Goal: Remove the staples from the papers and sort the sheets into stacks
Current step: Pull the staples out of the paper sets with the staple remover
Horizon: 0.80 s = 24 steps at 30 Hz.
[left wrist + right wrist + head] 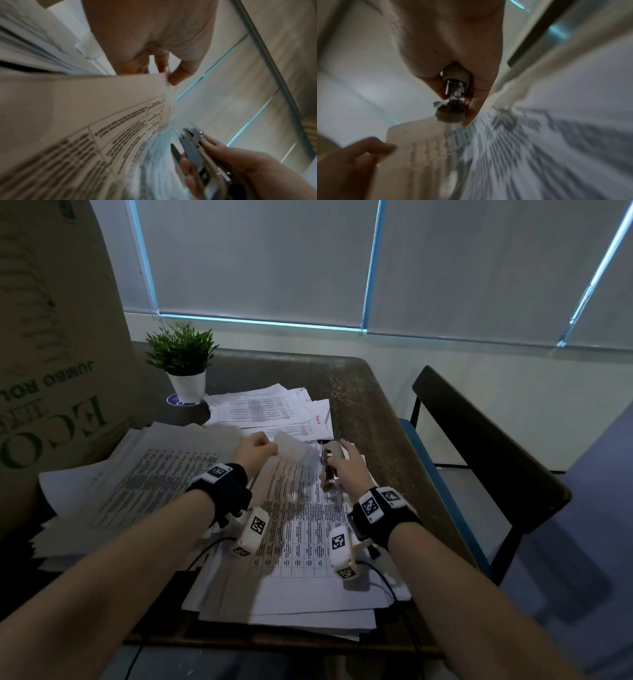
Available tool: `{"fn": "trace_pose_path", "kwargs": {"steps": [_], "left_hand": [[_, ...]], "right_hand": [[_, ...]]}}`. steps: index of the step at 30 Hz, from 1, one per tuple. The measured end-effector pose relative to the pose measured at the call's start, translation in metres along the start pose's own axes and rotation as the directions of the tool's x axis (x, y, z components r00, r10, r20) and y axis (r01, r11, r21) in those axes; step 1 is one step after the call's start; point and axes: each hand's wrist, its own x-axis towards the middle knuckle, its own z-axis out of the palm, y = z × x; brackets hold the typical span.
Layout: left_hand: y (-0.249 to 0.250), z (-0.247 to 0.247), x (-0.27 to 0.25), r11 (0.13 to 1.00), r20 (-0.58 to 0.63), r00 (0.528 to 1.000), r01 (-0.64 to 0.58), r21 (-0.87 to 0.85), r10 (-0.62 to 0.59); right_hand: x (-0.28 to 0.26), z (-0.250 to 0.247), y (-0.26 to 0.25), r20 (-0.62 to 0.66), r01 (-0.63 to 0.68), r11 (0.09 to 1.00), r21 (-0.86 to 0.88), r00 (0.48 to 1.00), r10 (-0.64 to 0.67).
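Pinching a lifted sheet corner (287, 444), left hand (255, 451) fingers together; right hand (346, 470) fingers clamped around stapler (329, 463).

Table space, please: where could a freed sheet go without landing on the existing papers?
Bare table shows along the right edge beside the chair, and at the back between the plant and that corner. The left and centre are crowded with paper stacks and the cardboard box.

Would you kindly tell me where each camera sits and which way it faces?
Head: worn high, looking down at table; both forearms show.
Left wrist: along left hand pinching a sheet.
Right wrist: along right hand gripping the stapler.
Shared: both wrist views show the sheet and the opposite hand.
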Motion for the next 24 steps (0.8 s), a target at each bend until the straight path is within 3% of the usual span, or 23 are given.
{"fn": "trace_pose_path", "kwargs": {"steps": [2,4,8,10,14,18,24], "left_hand": [[0.001,-0.001,-0.001,0.976,0.014,0.996,0.084,-0.203,-0.082],[0.002,0.001,-0.002,0.904,0.145,0.965,0.255,-0.344,-0.217],[-0.01,0.006,-0.008,0.82,0.421,0.821,0.515,-0.251,-0.387],[-0.014,0.013,-0.011,0.828,0.439,0.793,0.535,-0.167,-0.424],[-0.027,0.026,-0.002,0.921,0.224,0.901,0.389,-0.035,-0.372],[-0.034,0.03,-0.001,0.933,0.126,0.924,0.359,0.034,-0.361],[-0.052,0.029,0.011,0.931,0.149,0.919,0.357,0.075,-0.365]], "right_hand": [[-0.002,-0.005,-0.01,0.082,0.126,0.969,-0.215,0.99,-0.111],[-0.004,-0.005,-0.018,0.19,0.229,0.876,-0.424,0.968,-0.161],[-0.009,0.002,-0.019,0.34,0.288,0.72,-0.632,0.937,-0.077],[-0.011,0.004,-0.014,0.36,0.29,0.693,-0.66,0.932,-0.047],[-0.014,0.004,-0.012,0.371,0.298,0.604,-0.739,0.929,-0.004],[-0.018,0.007,-0.005,0.377,0.316,0.54,-0.78,0.926,0.004],[-0.02,0.026,-0.002,0.367,0.342,0.465,-0.816,0.93,-0.04]]}}
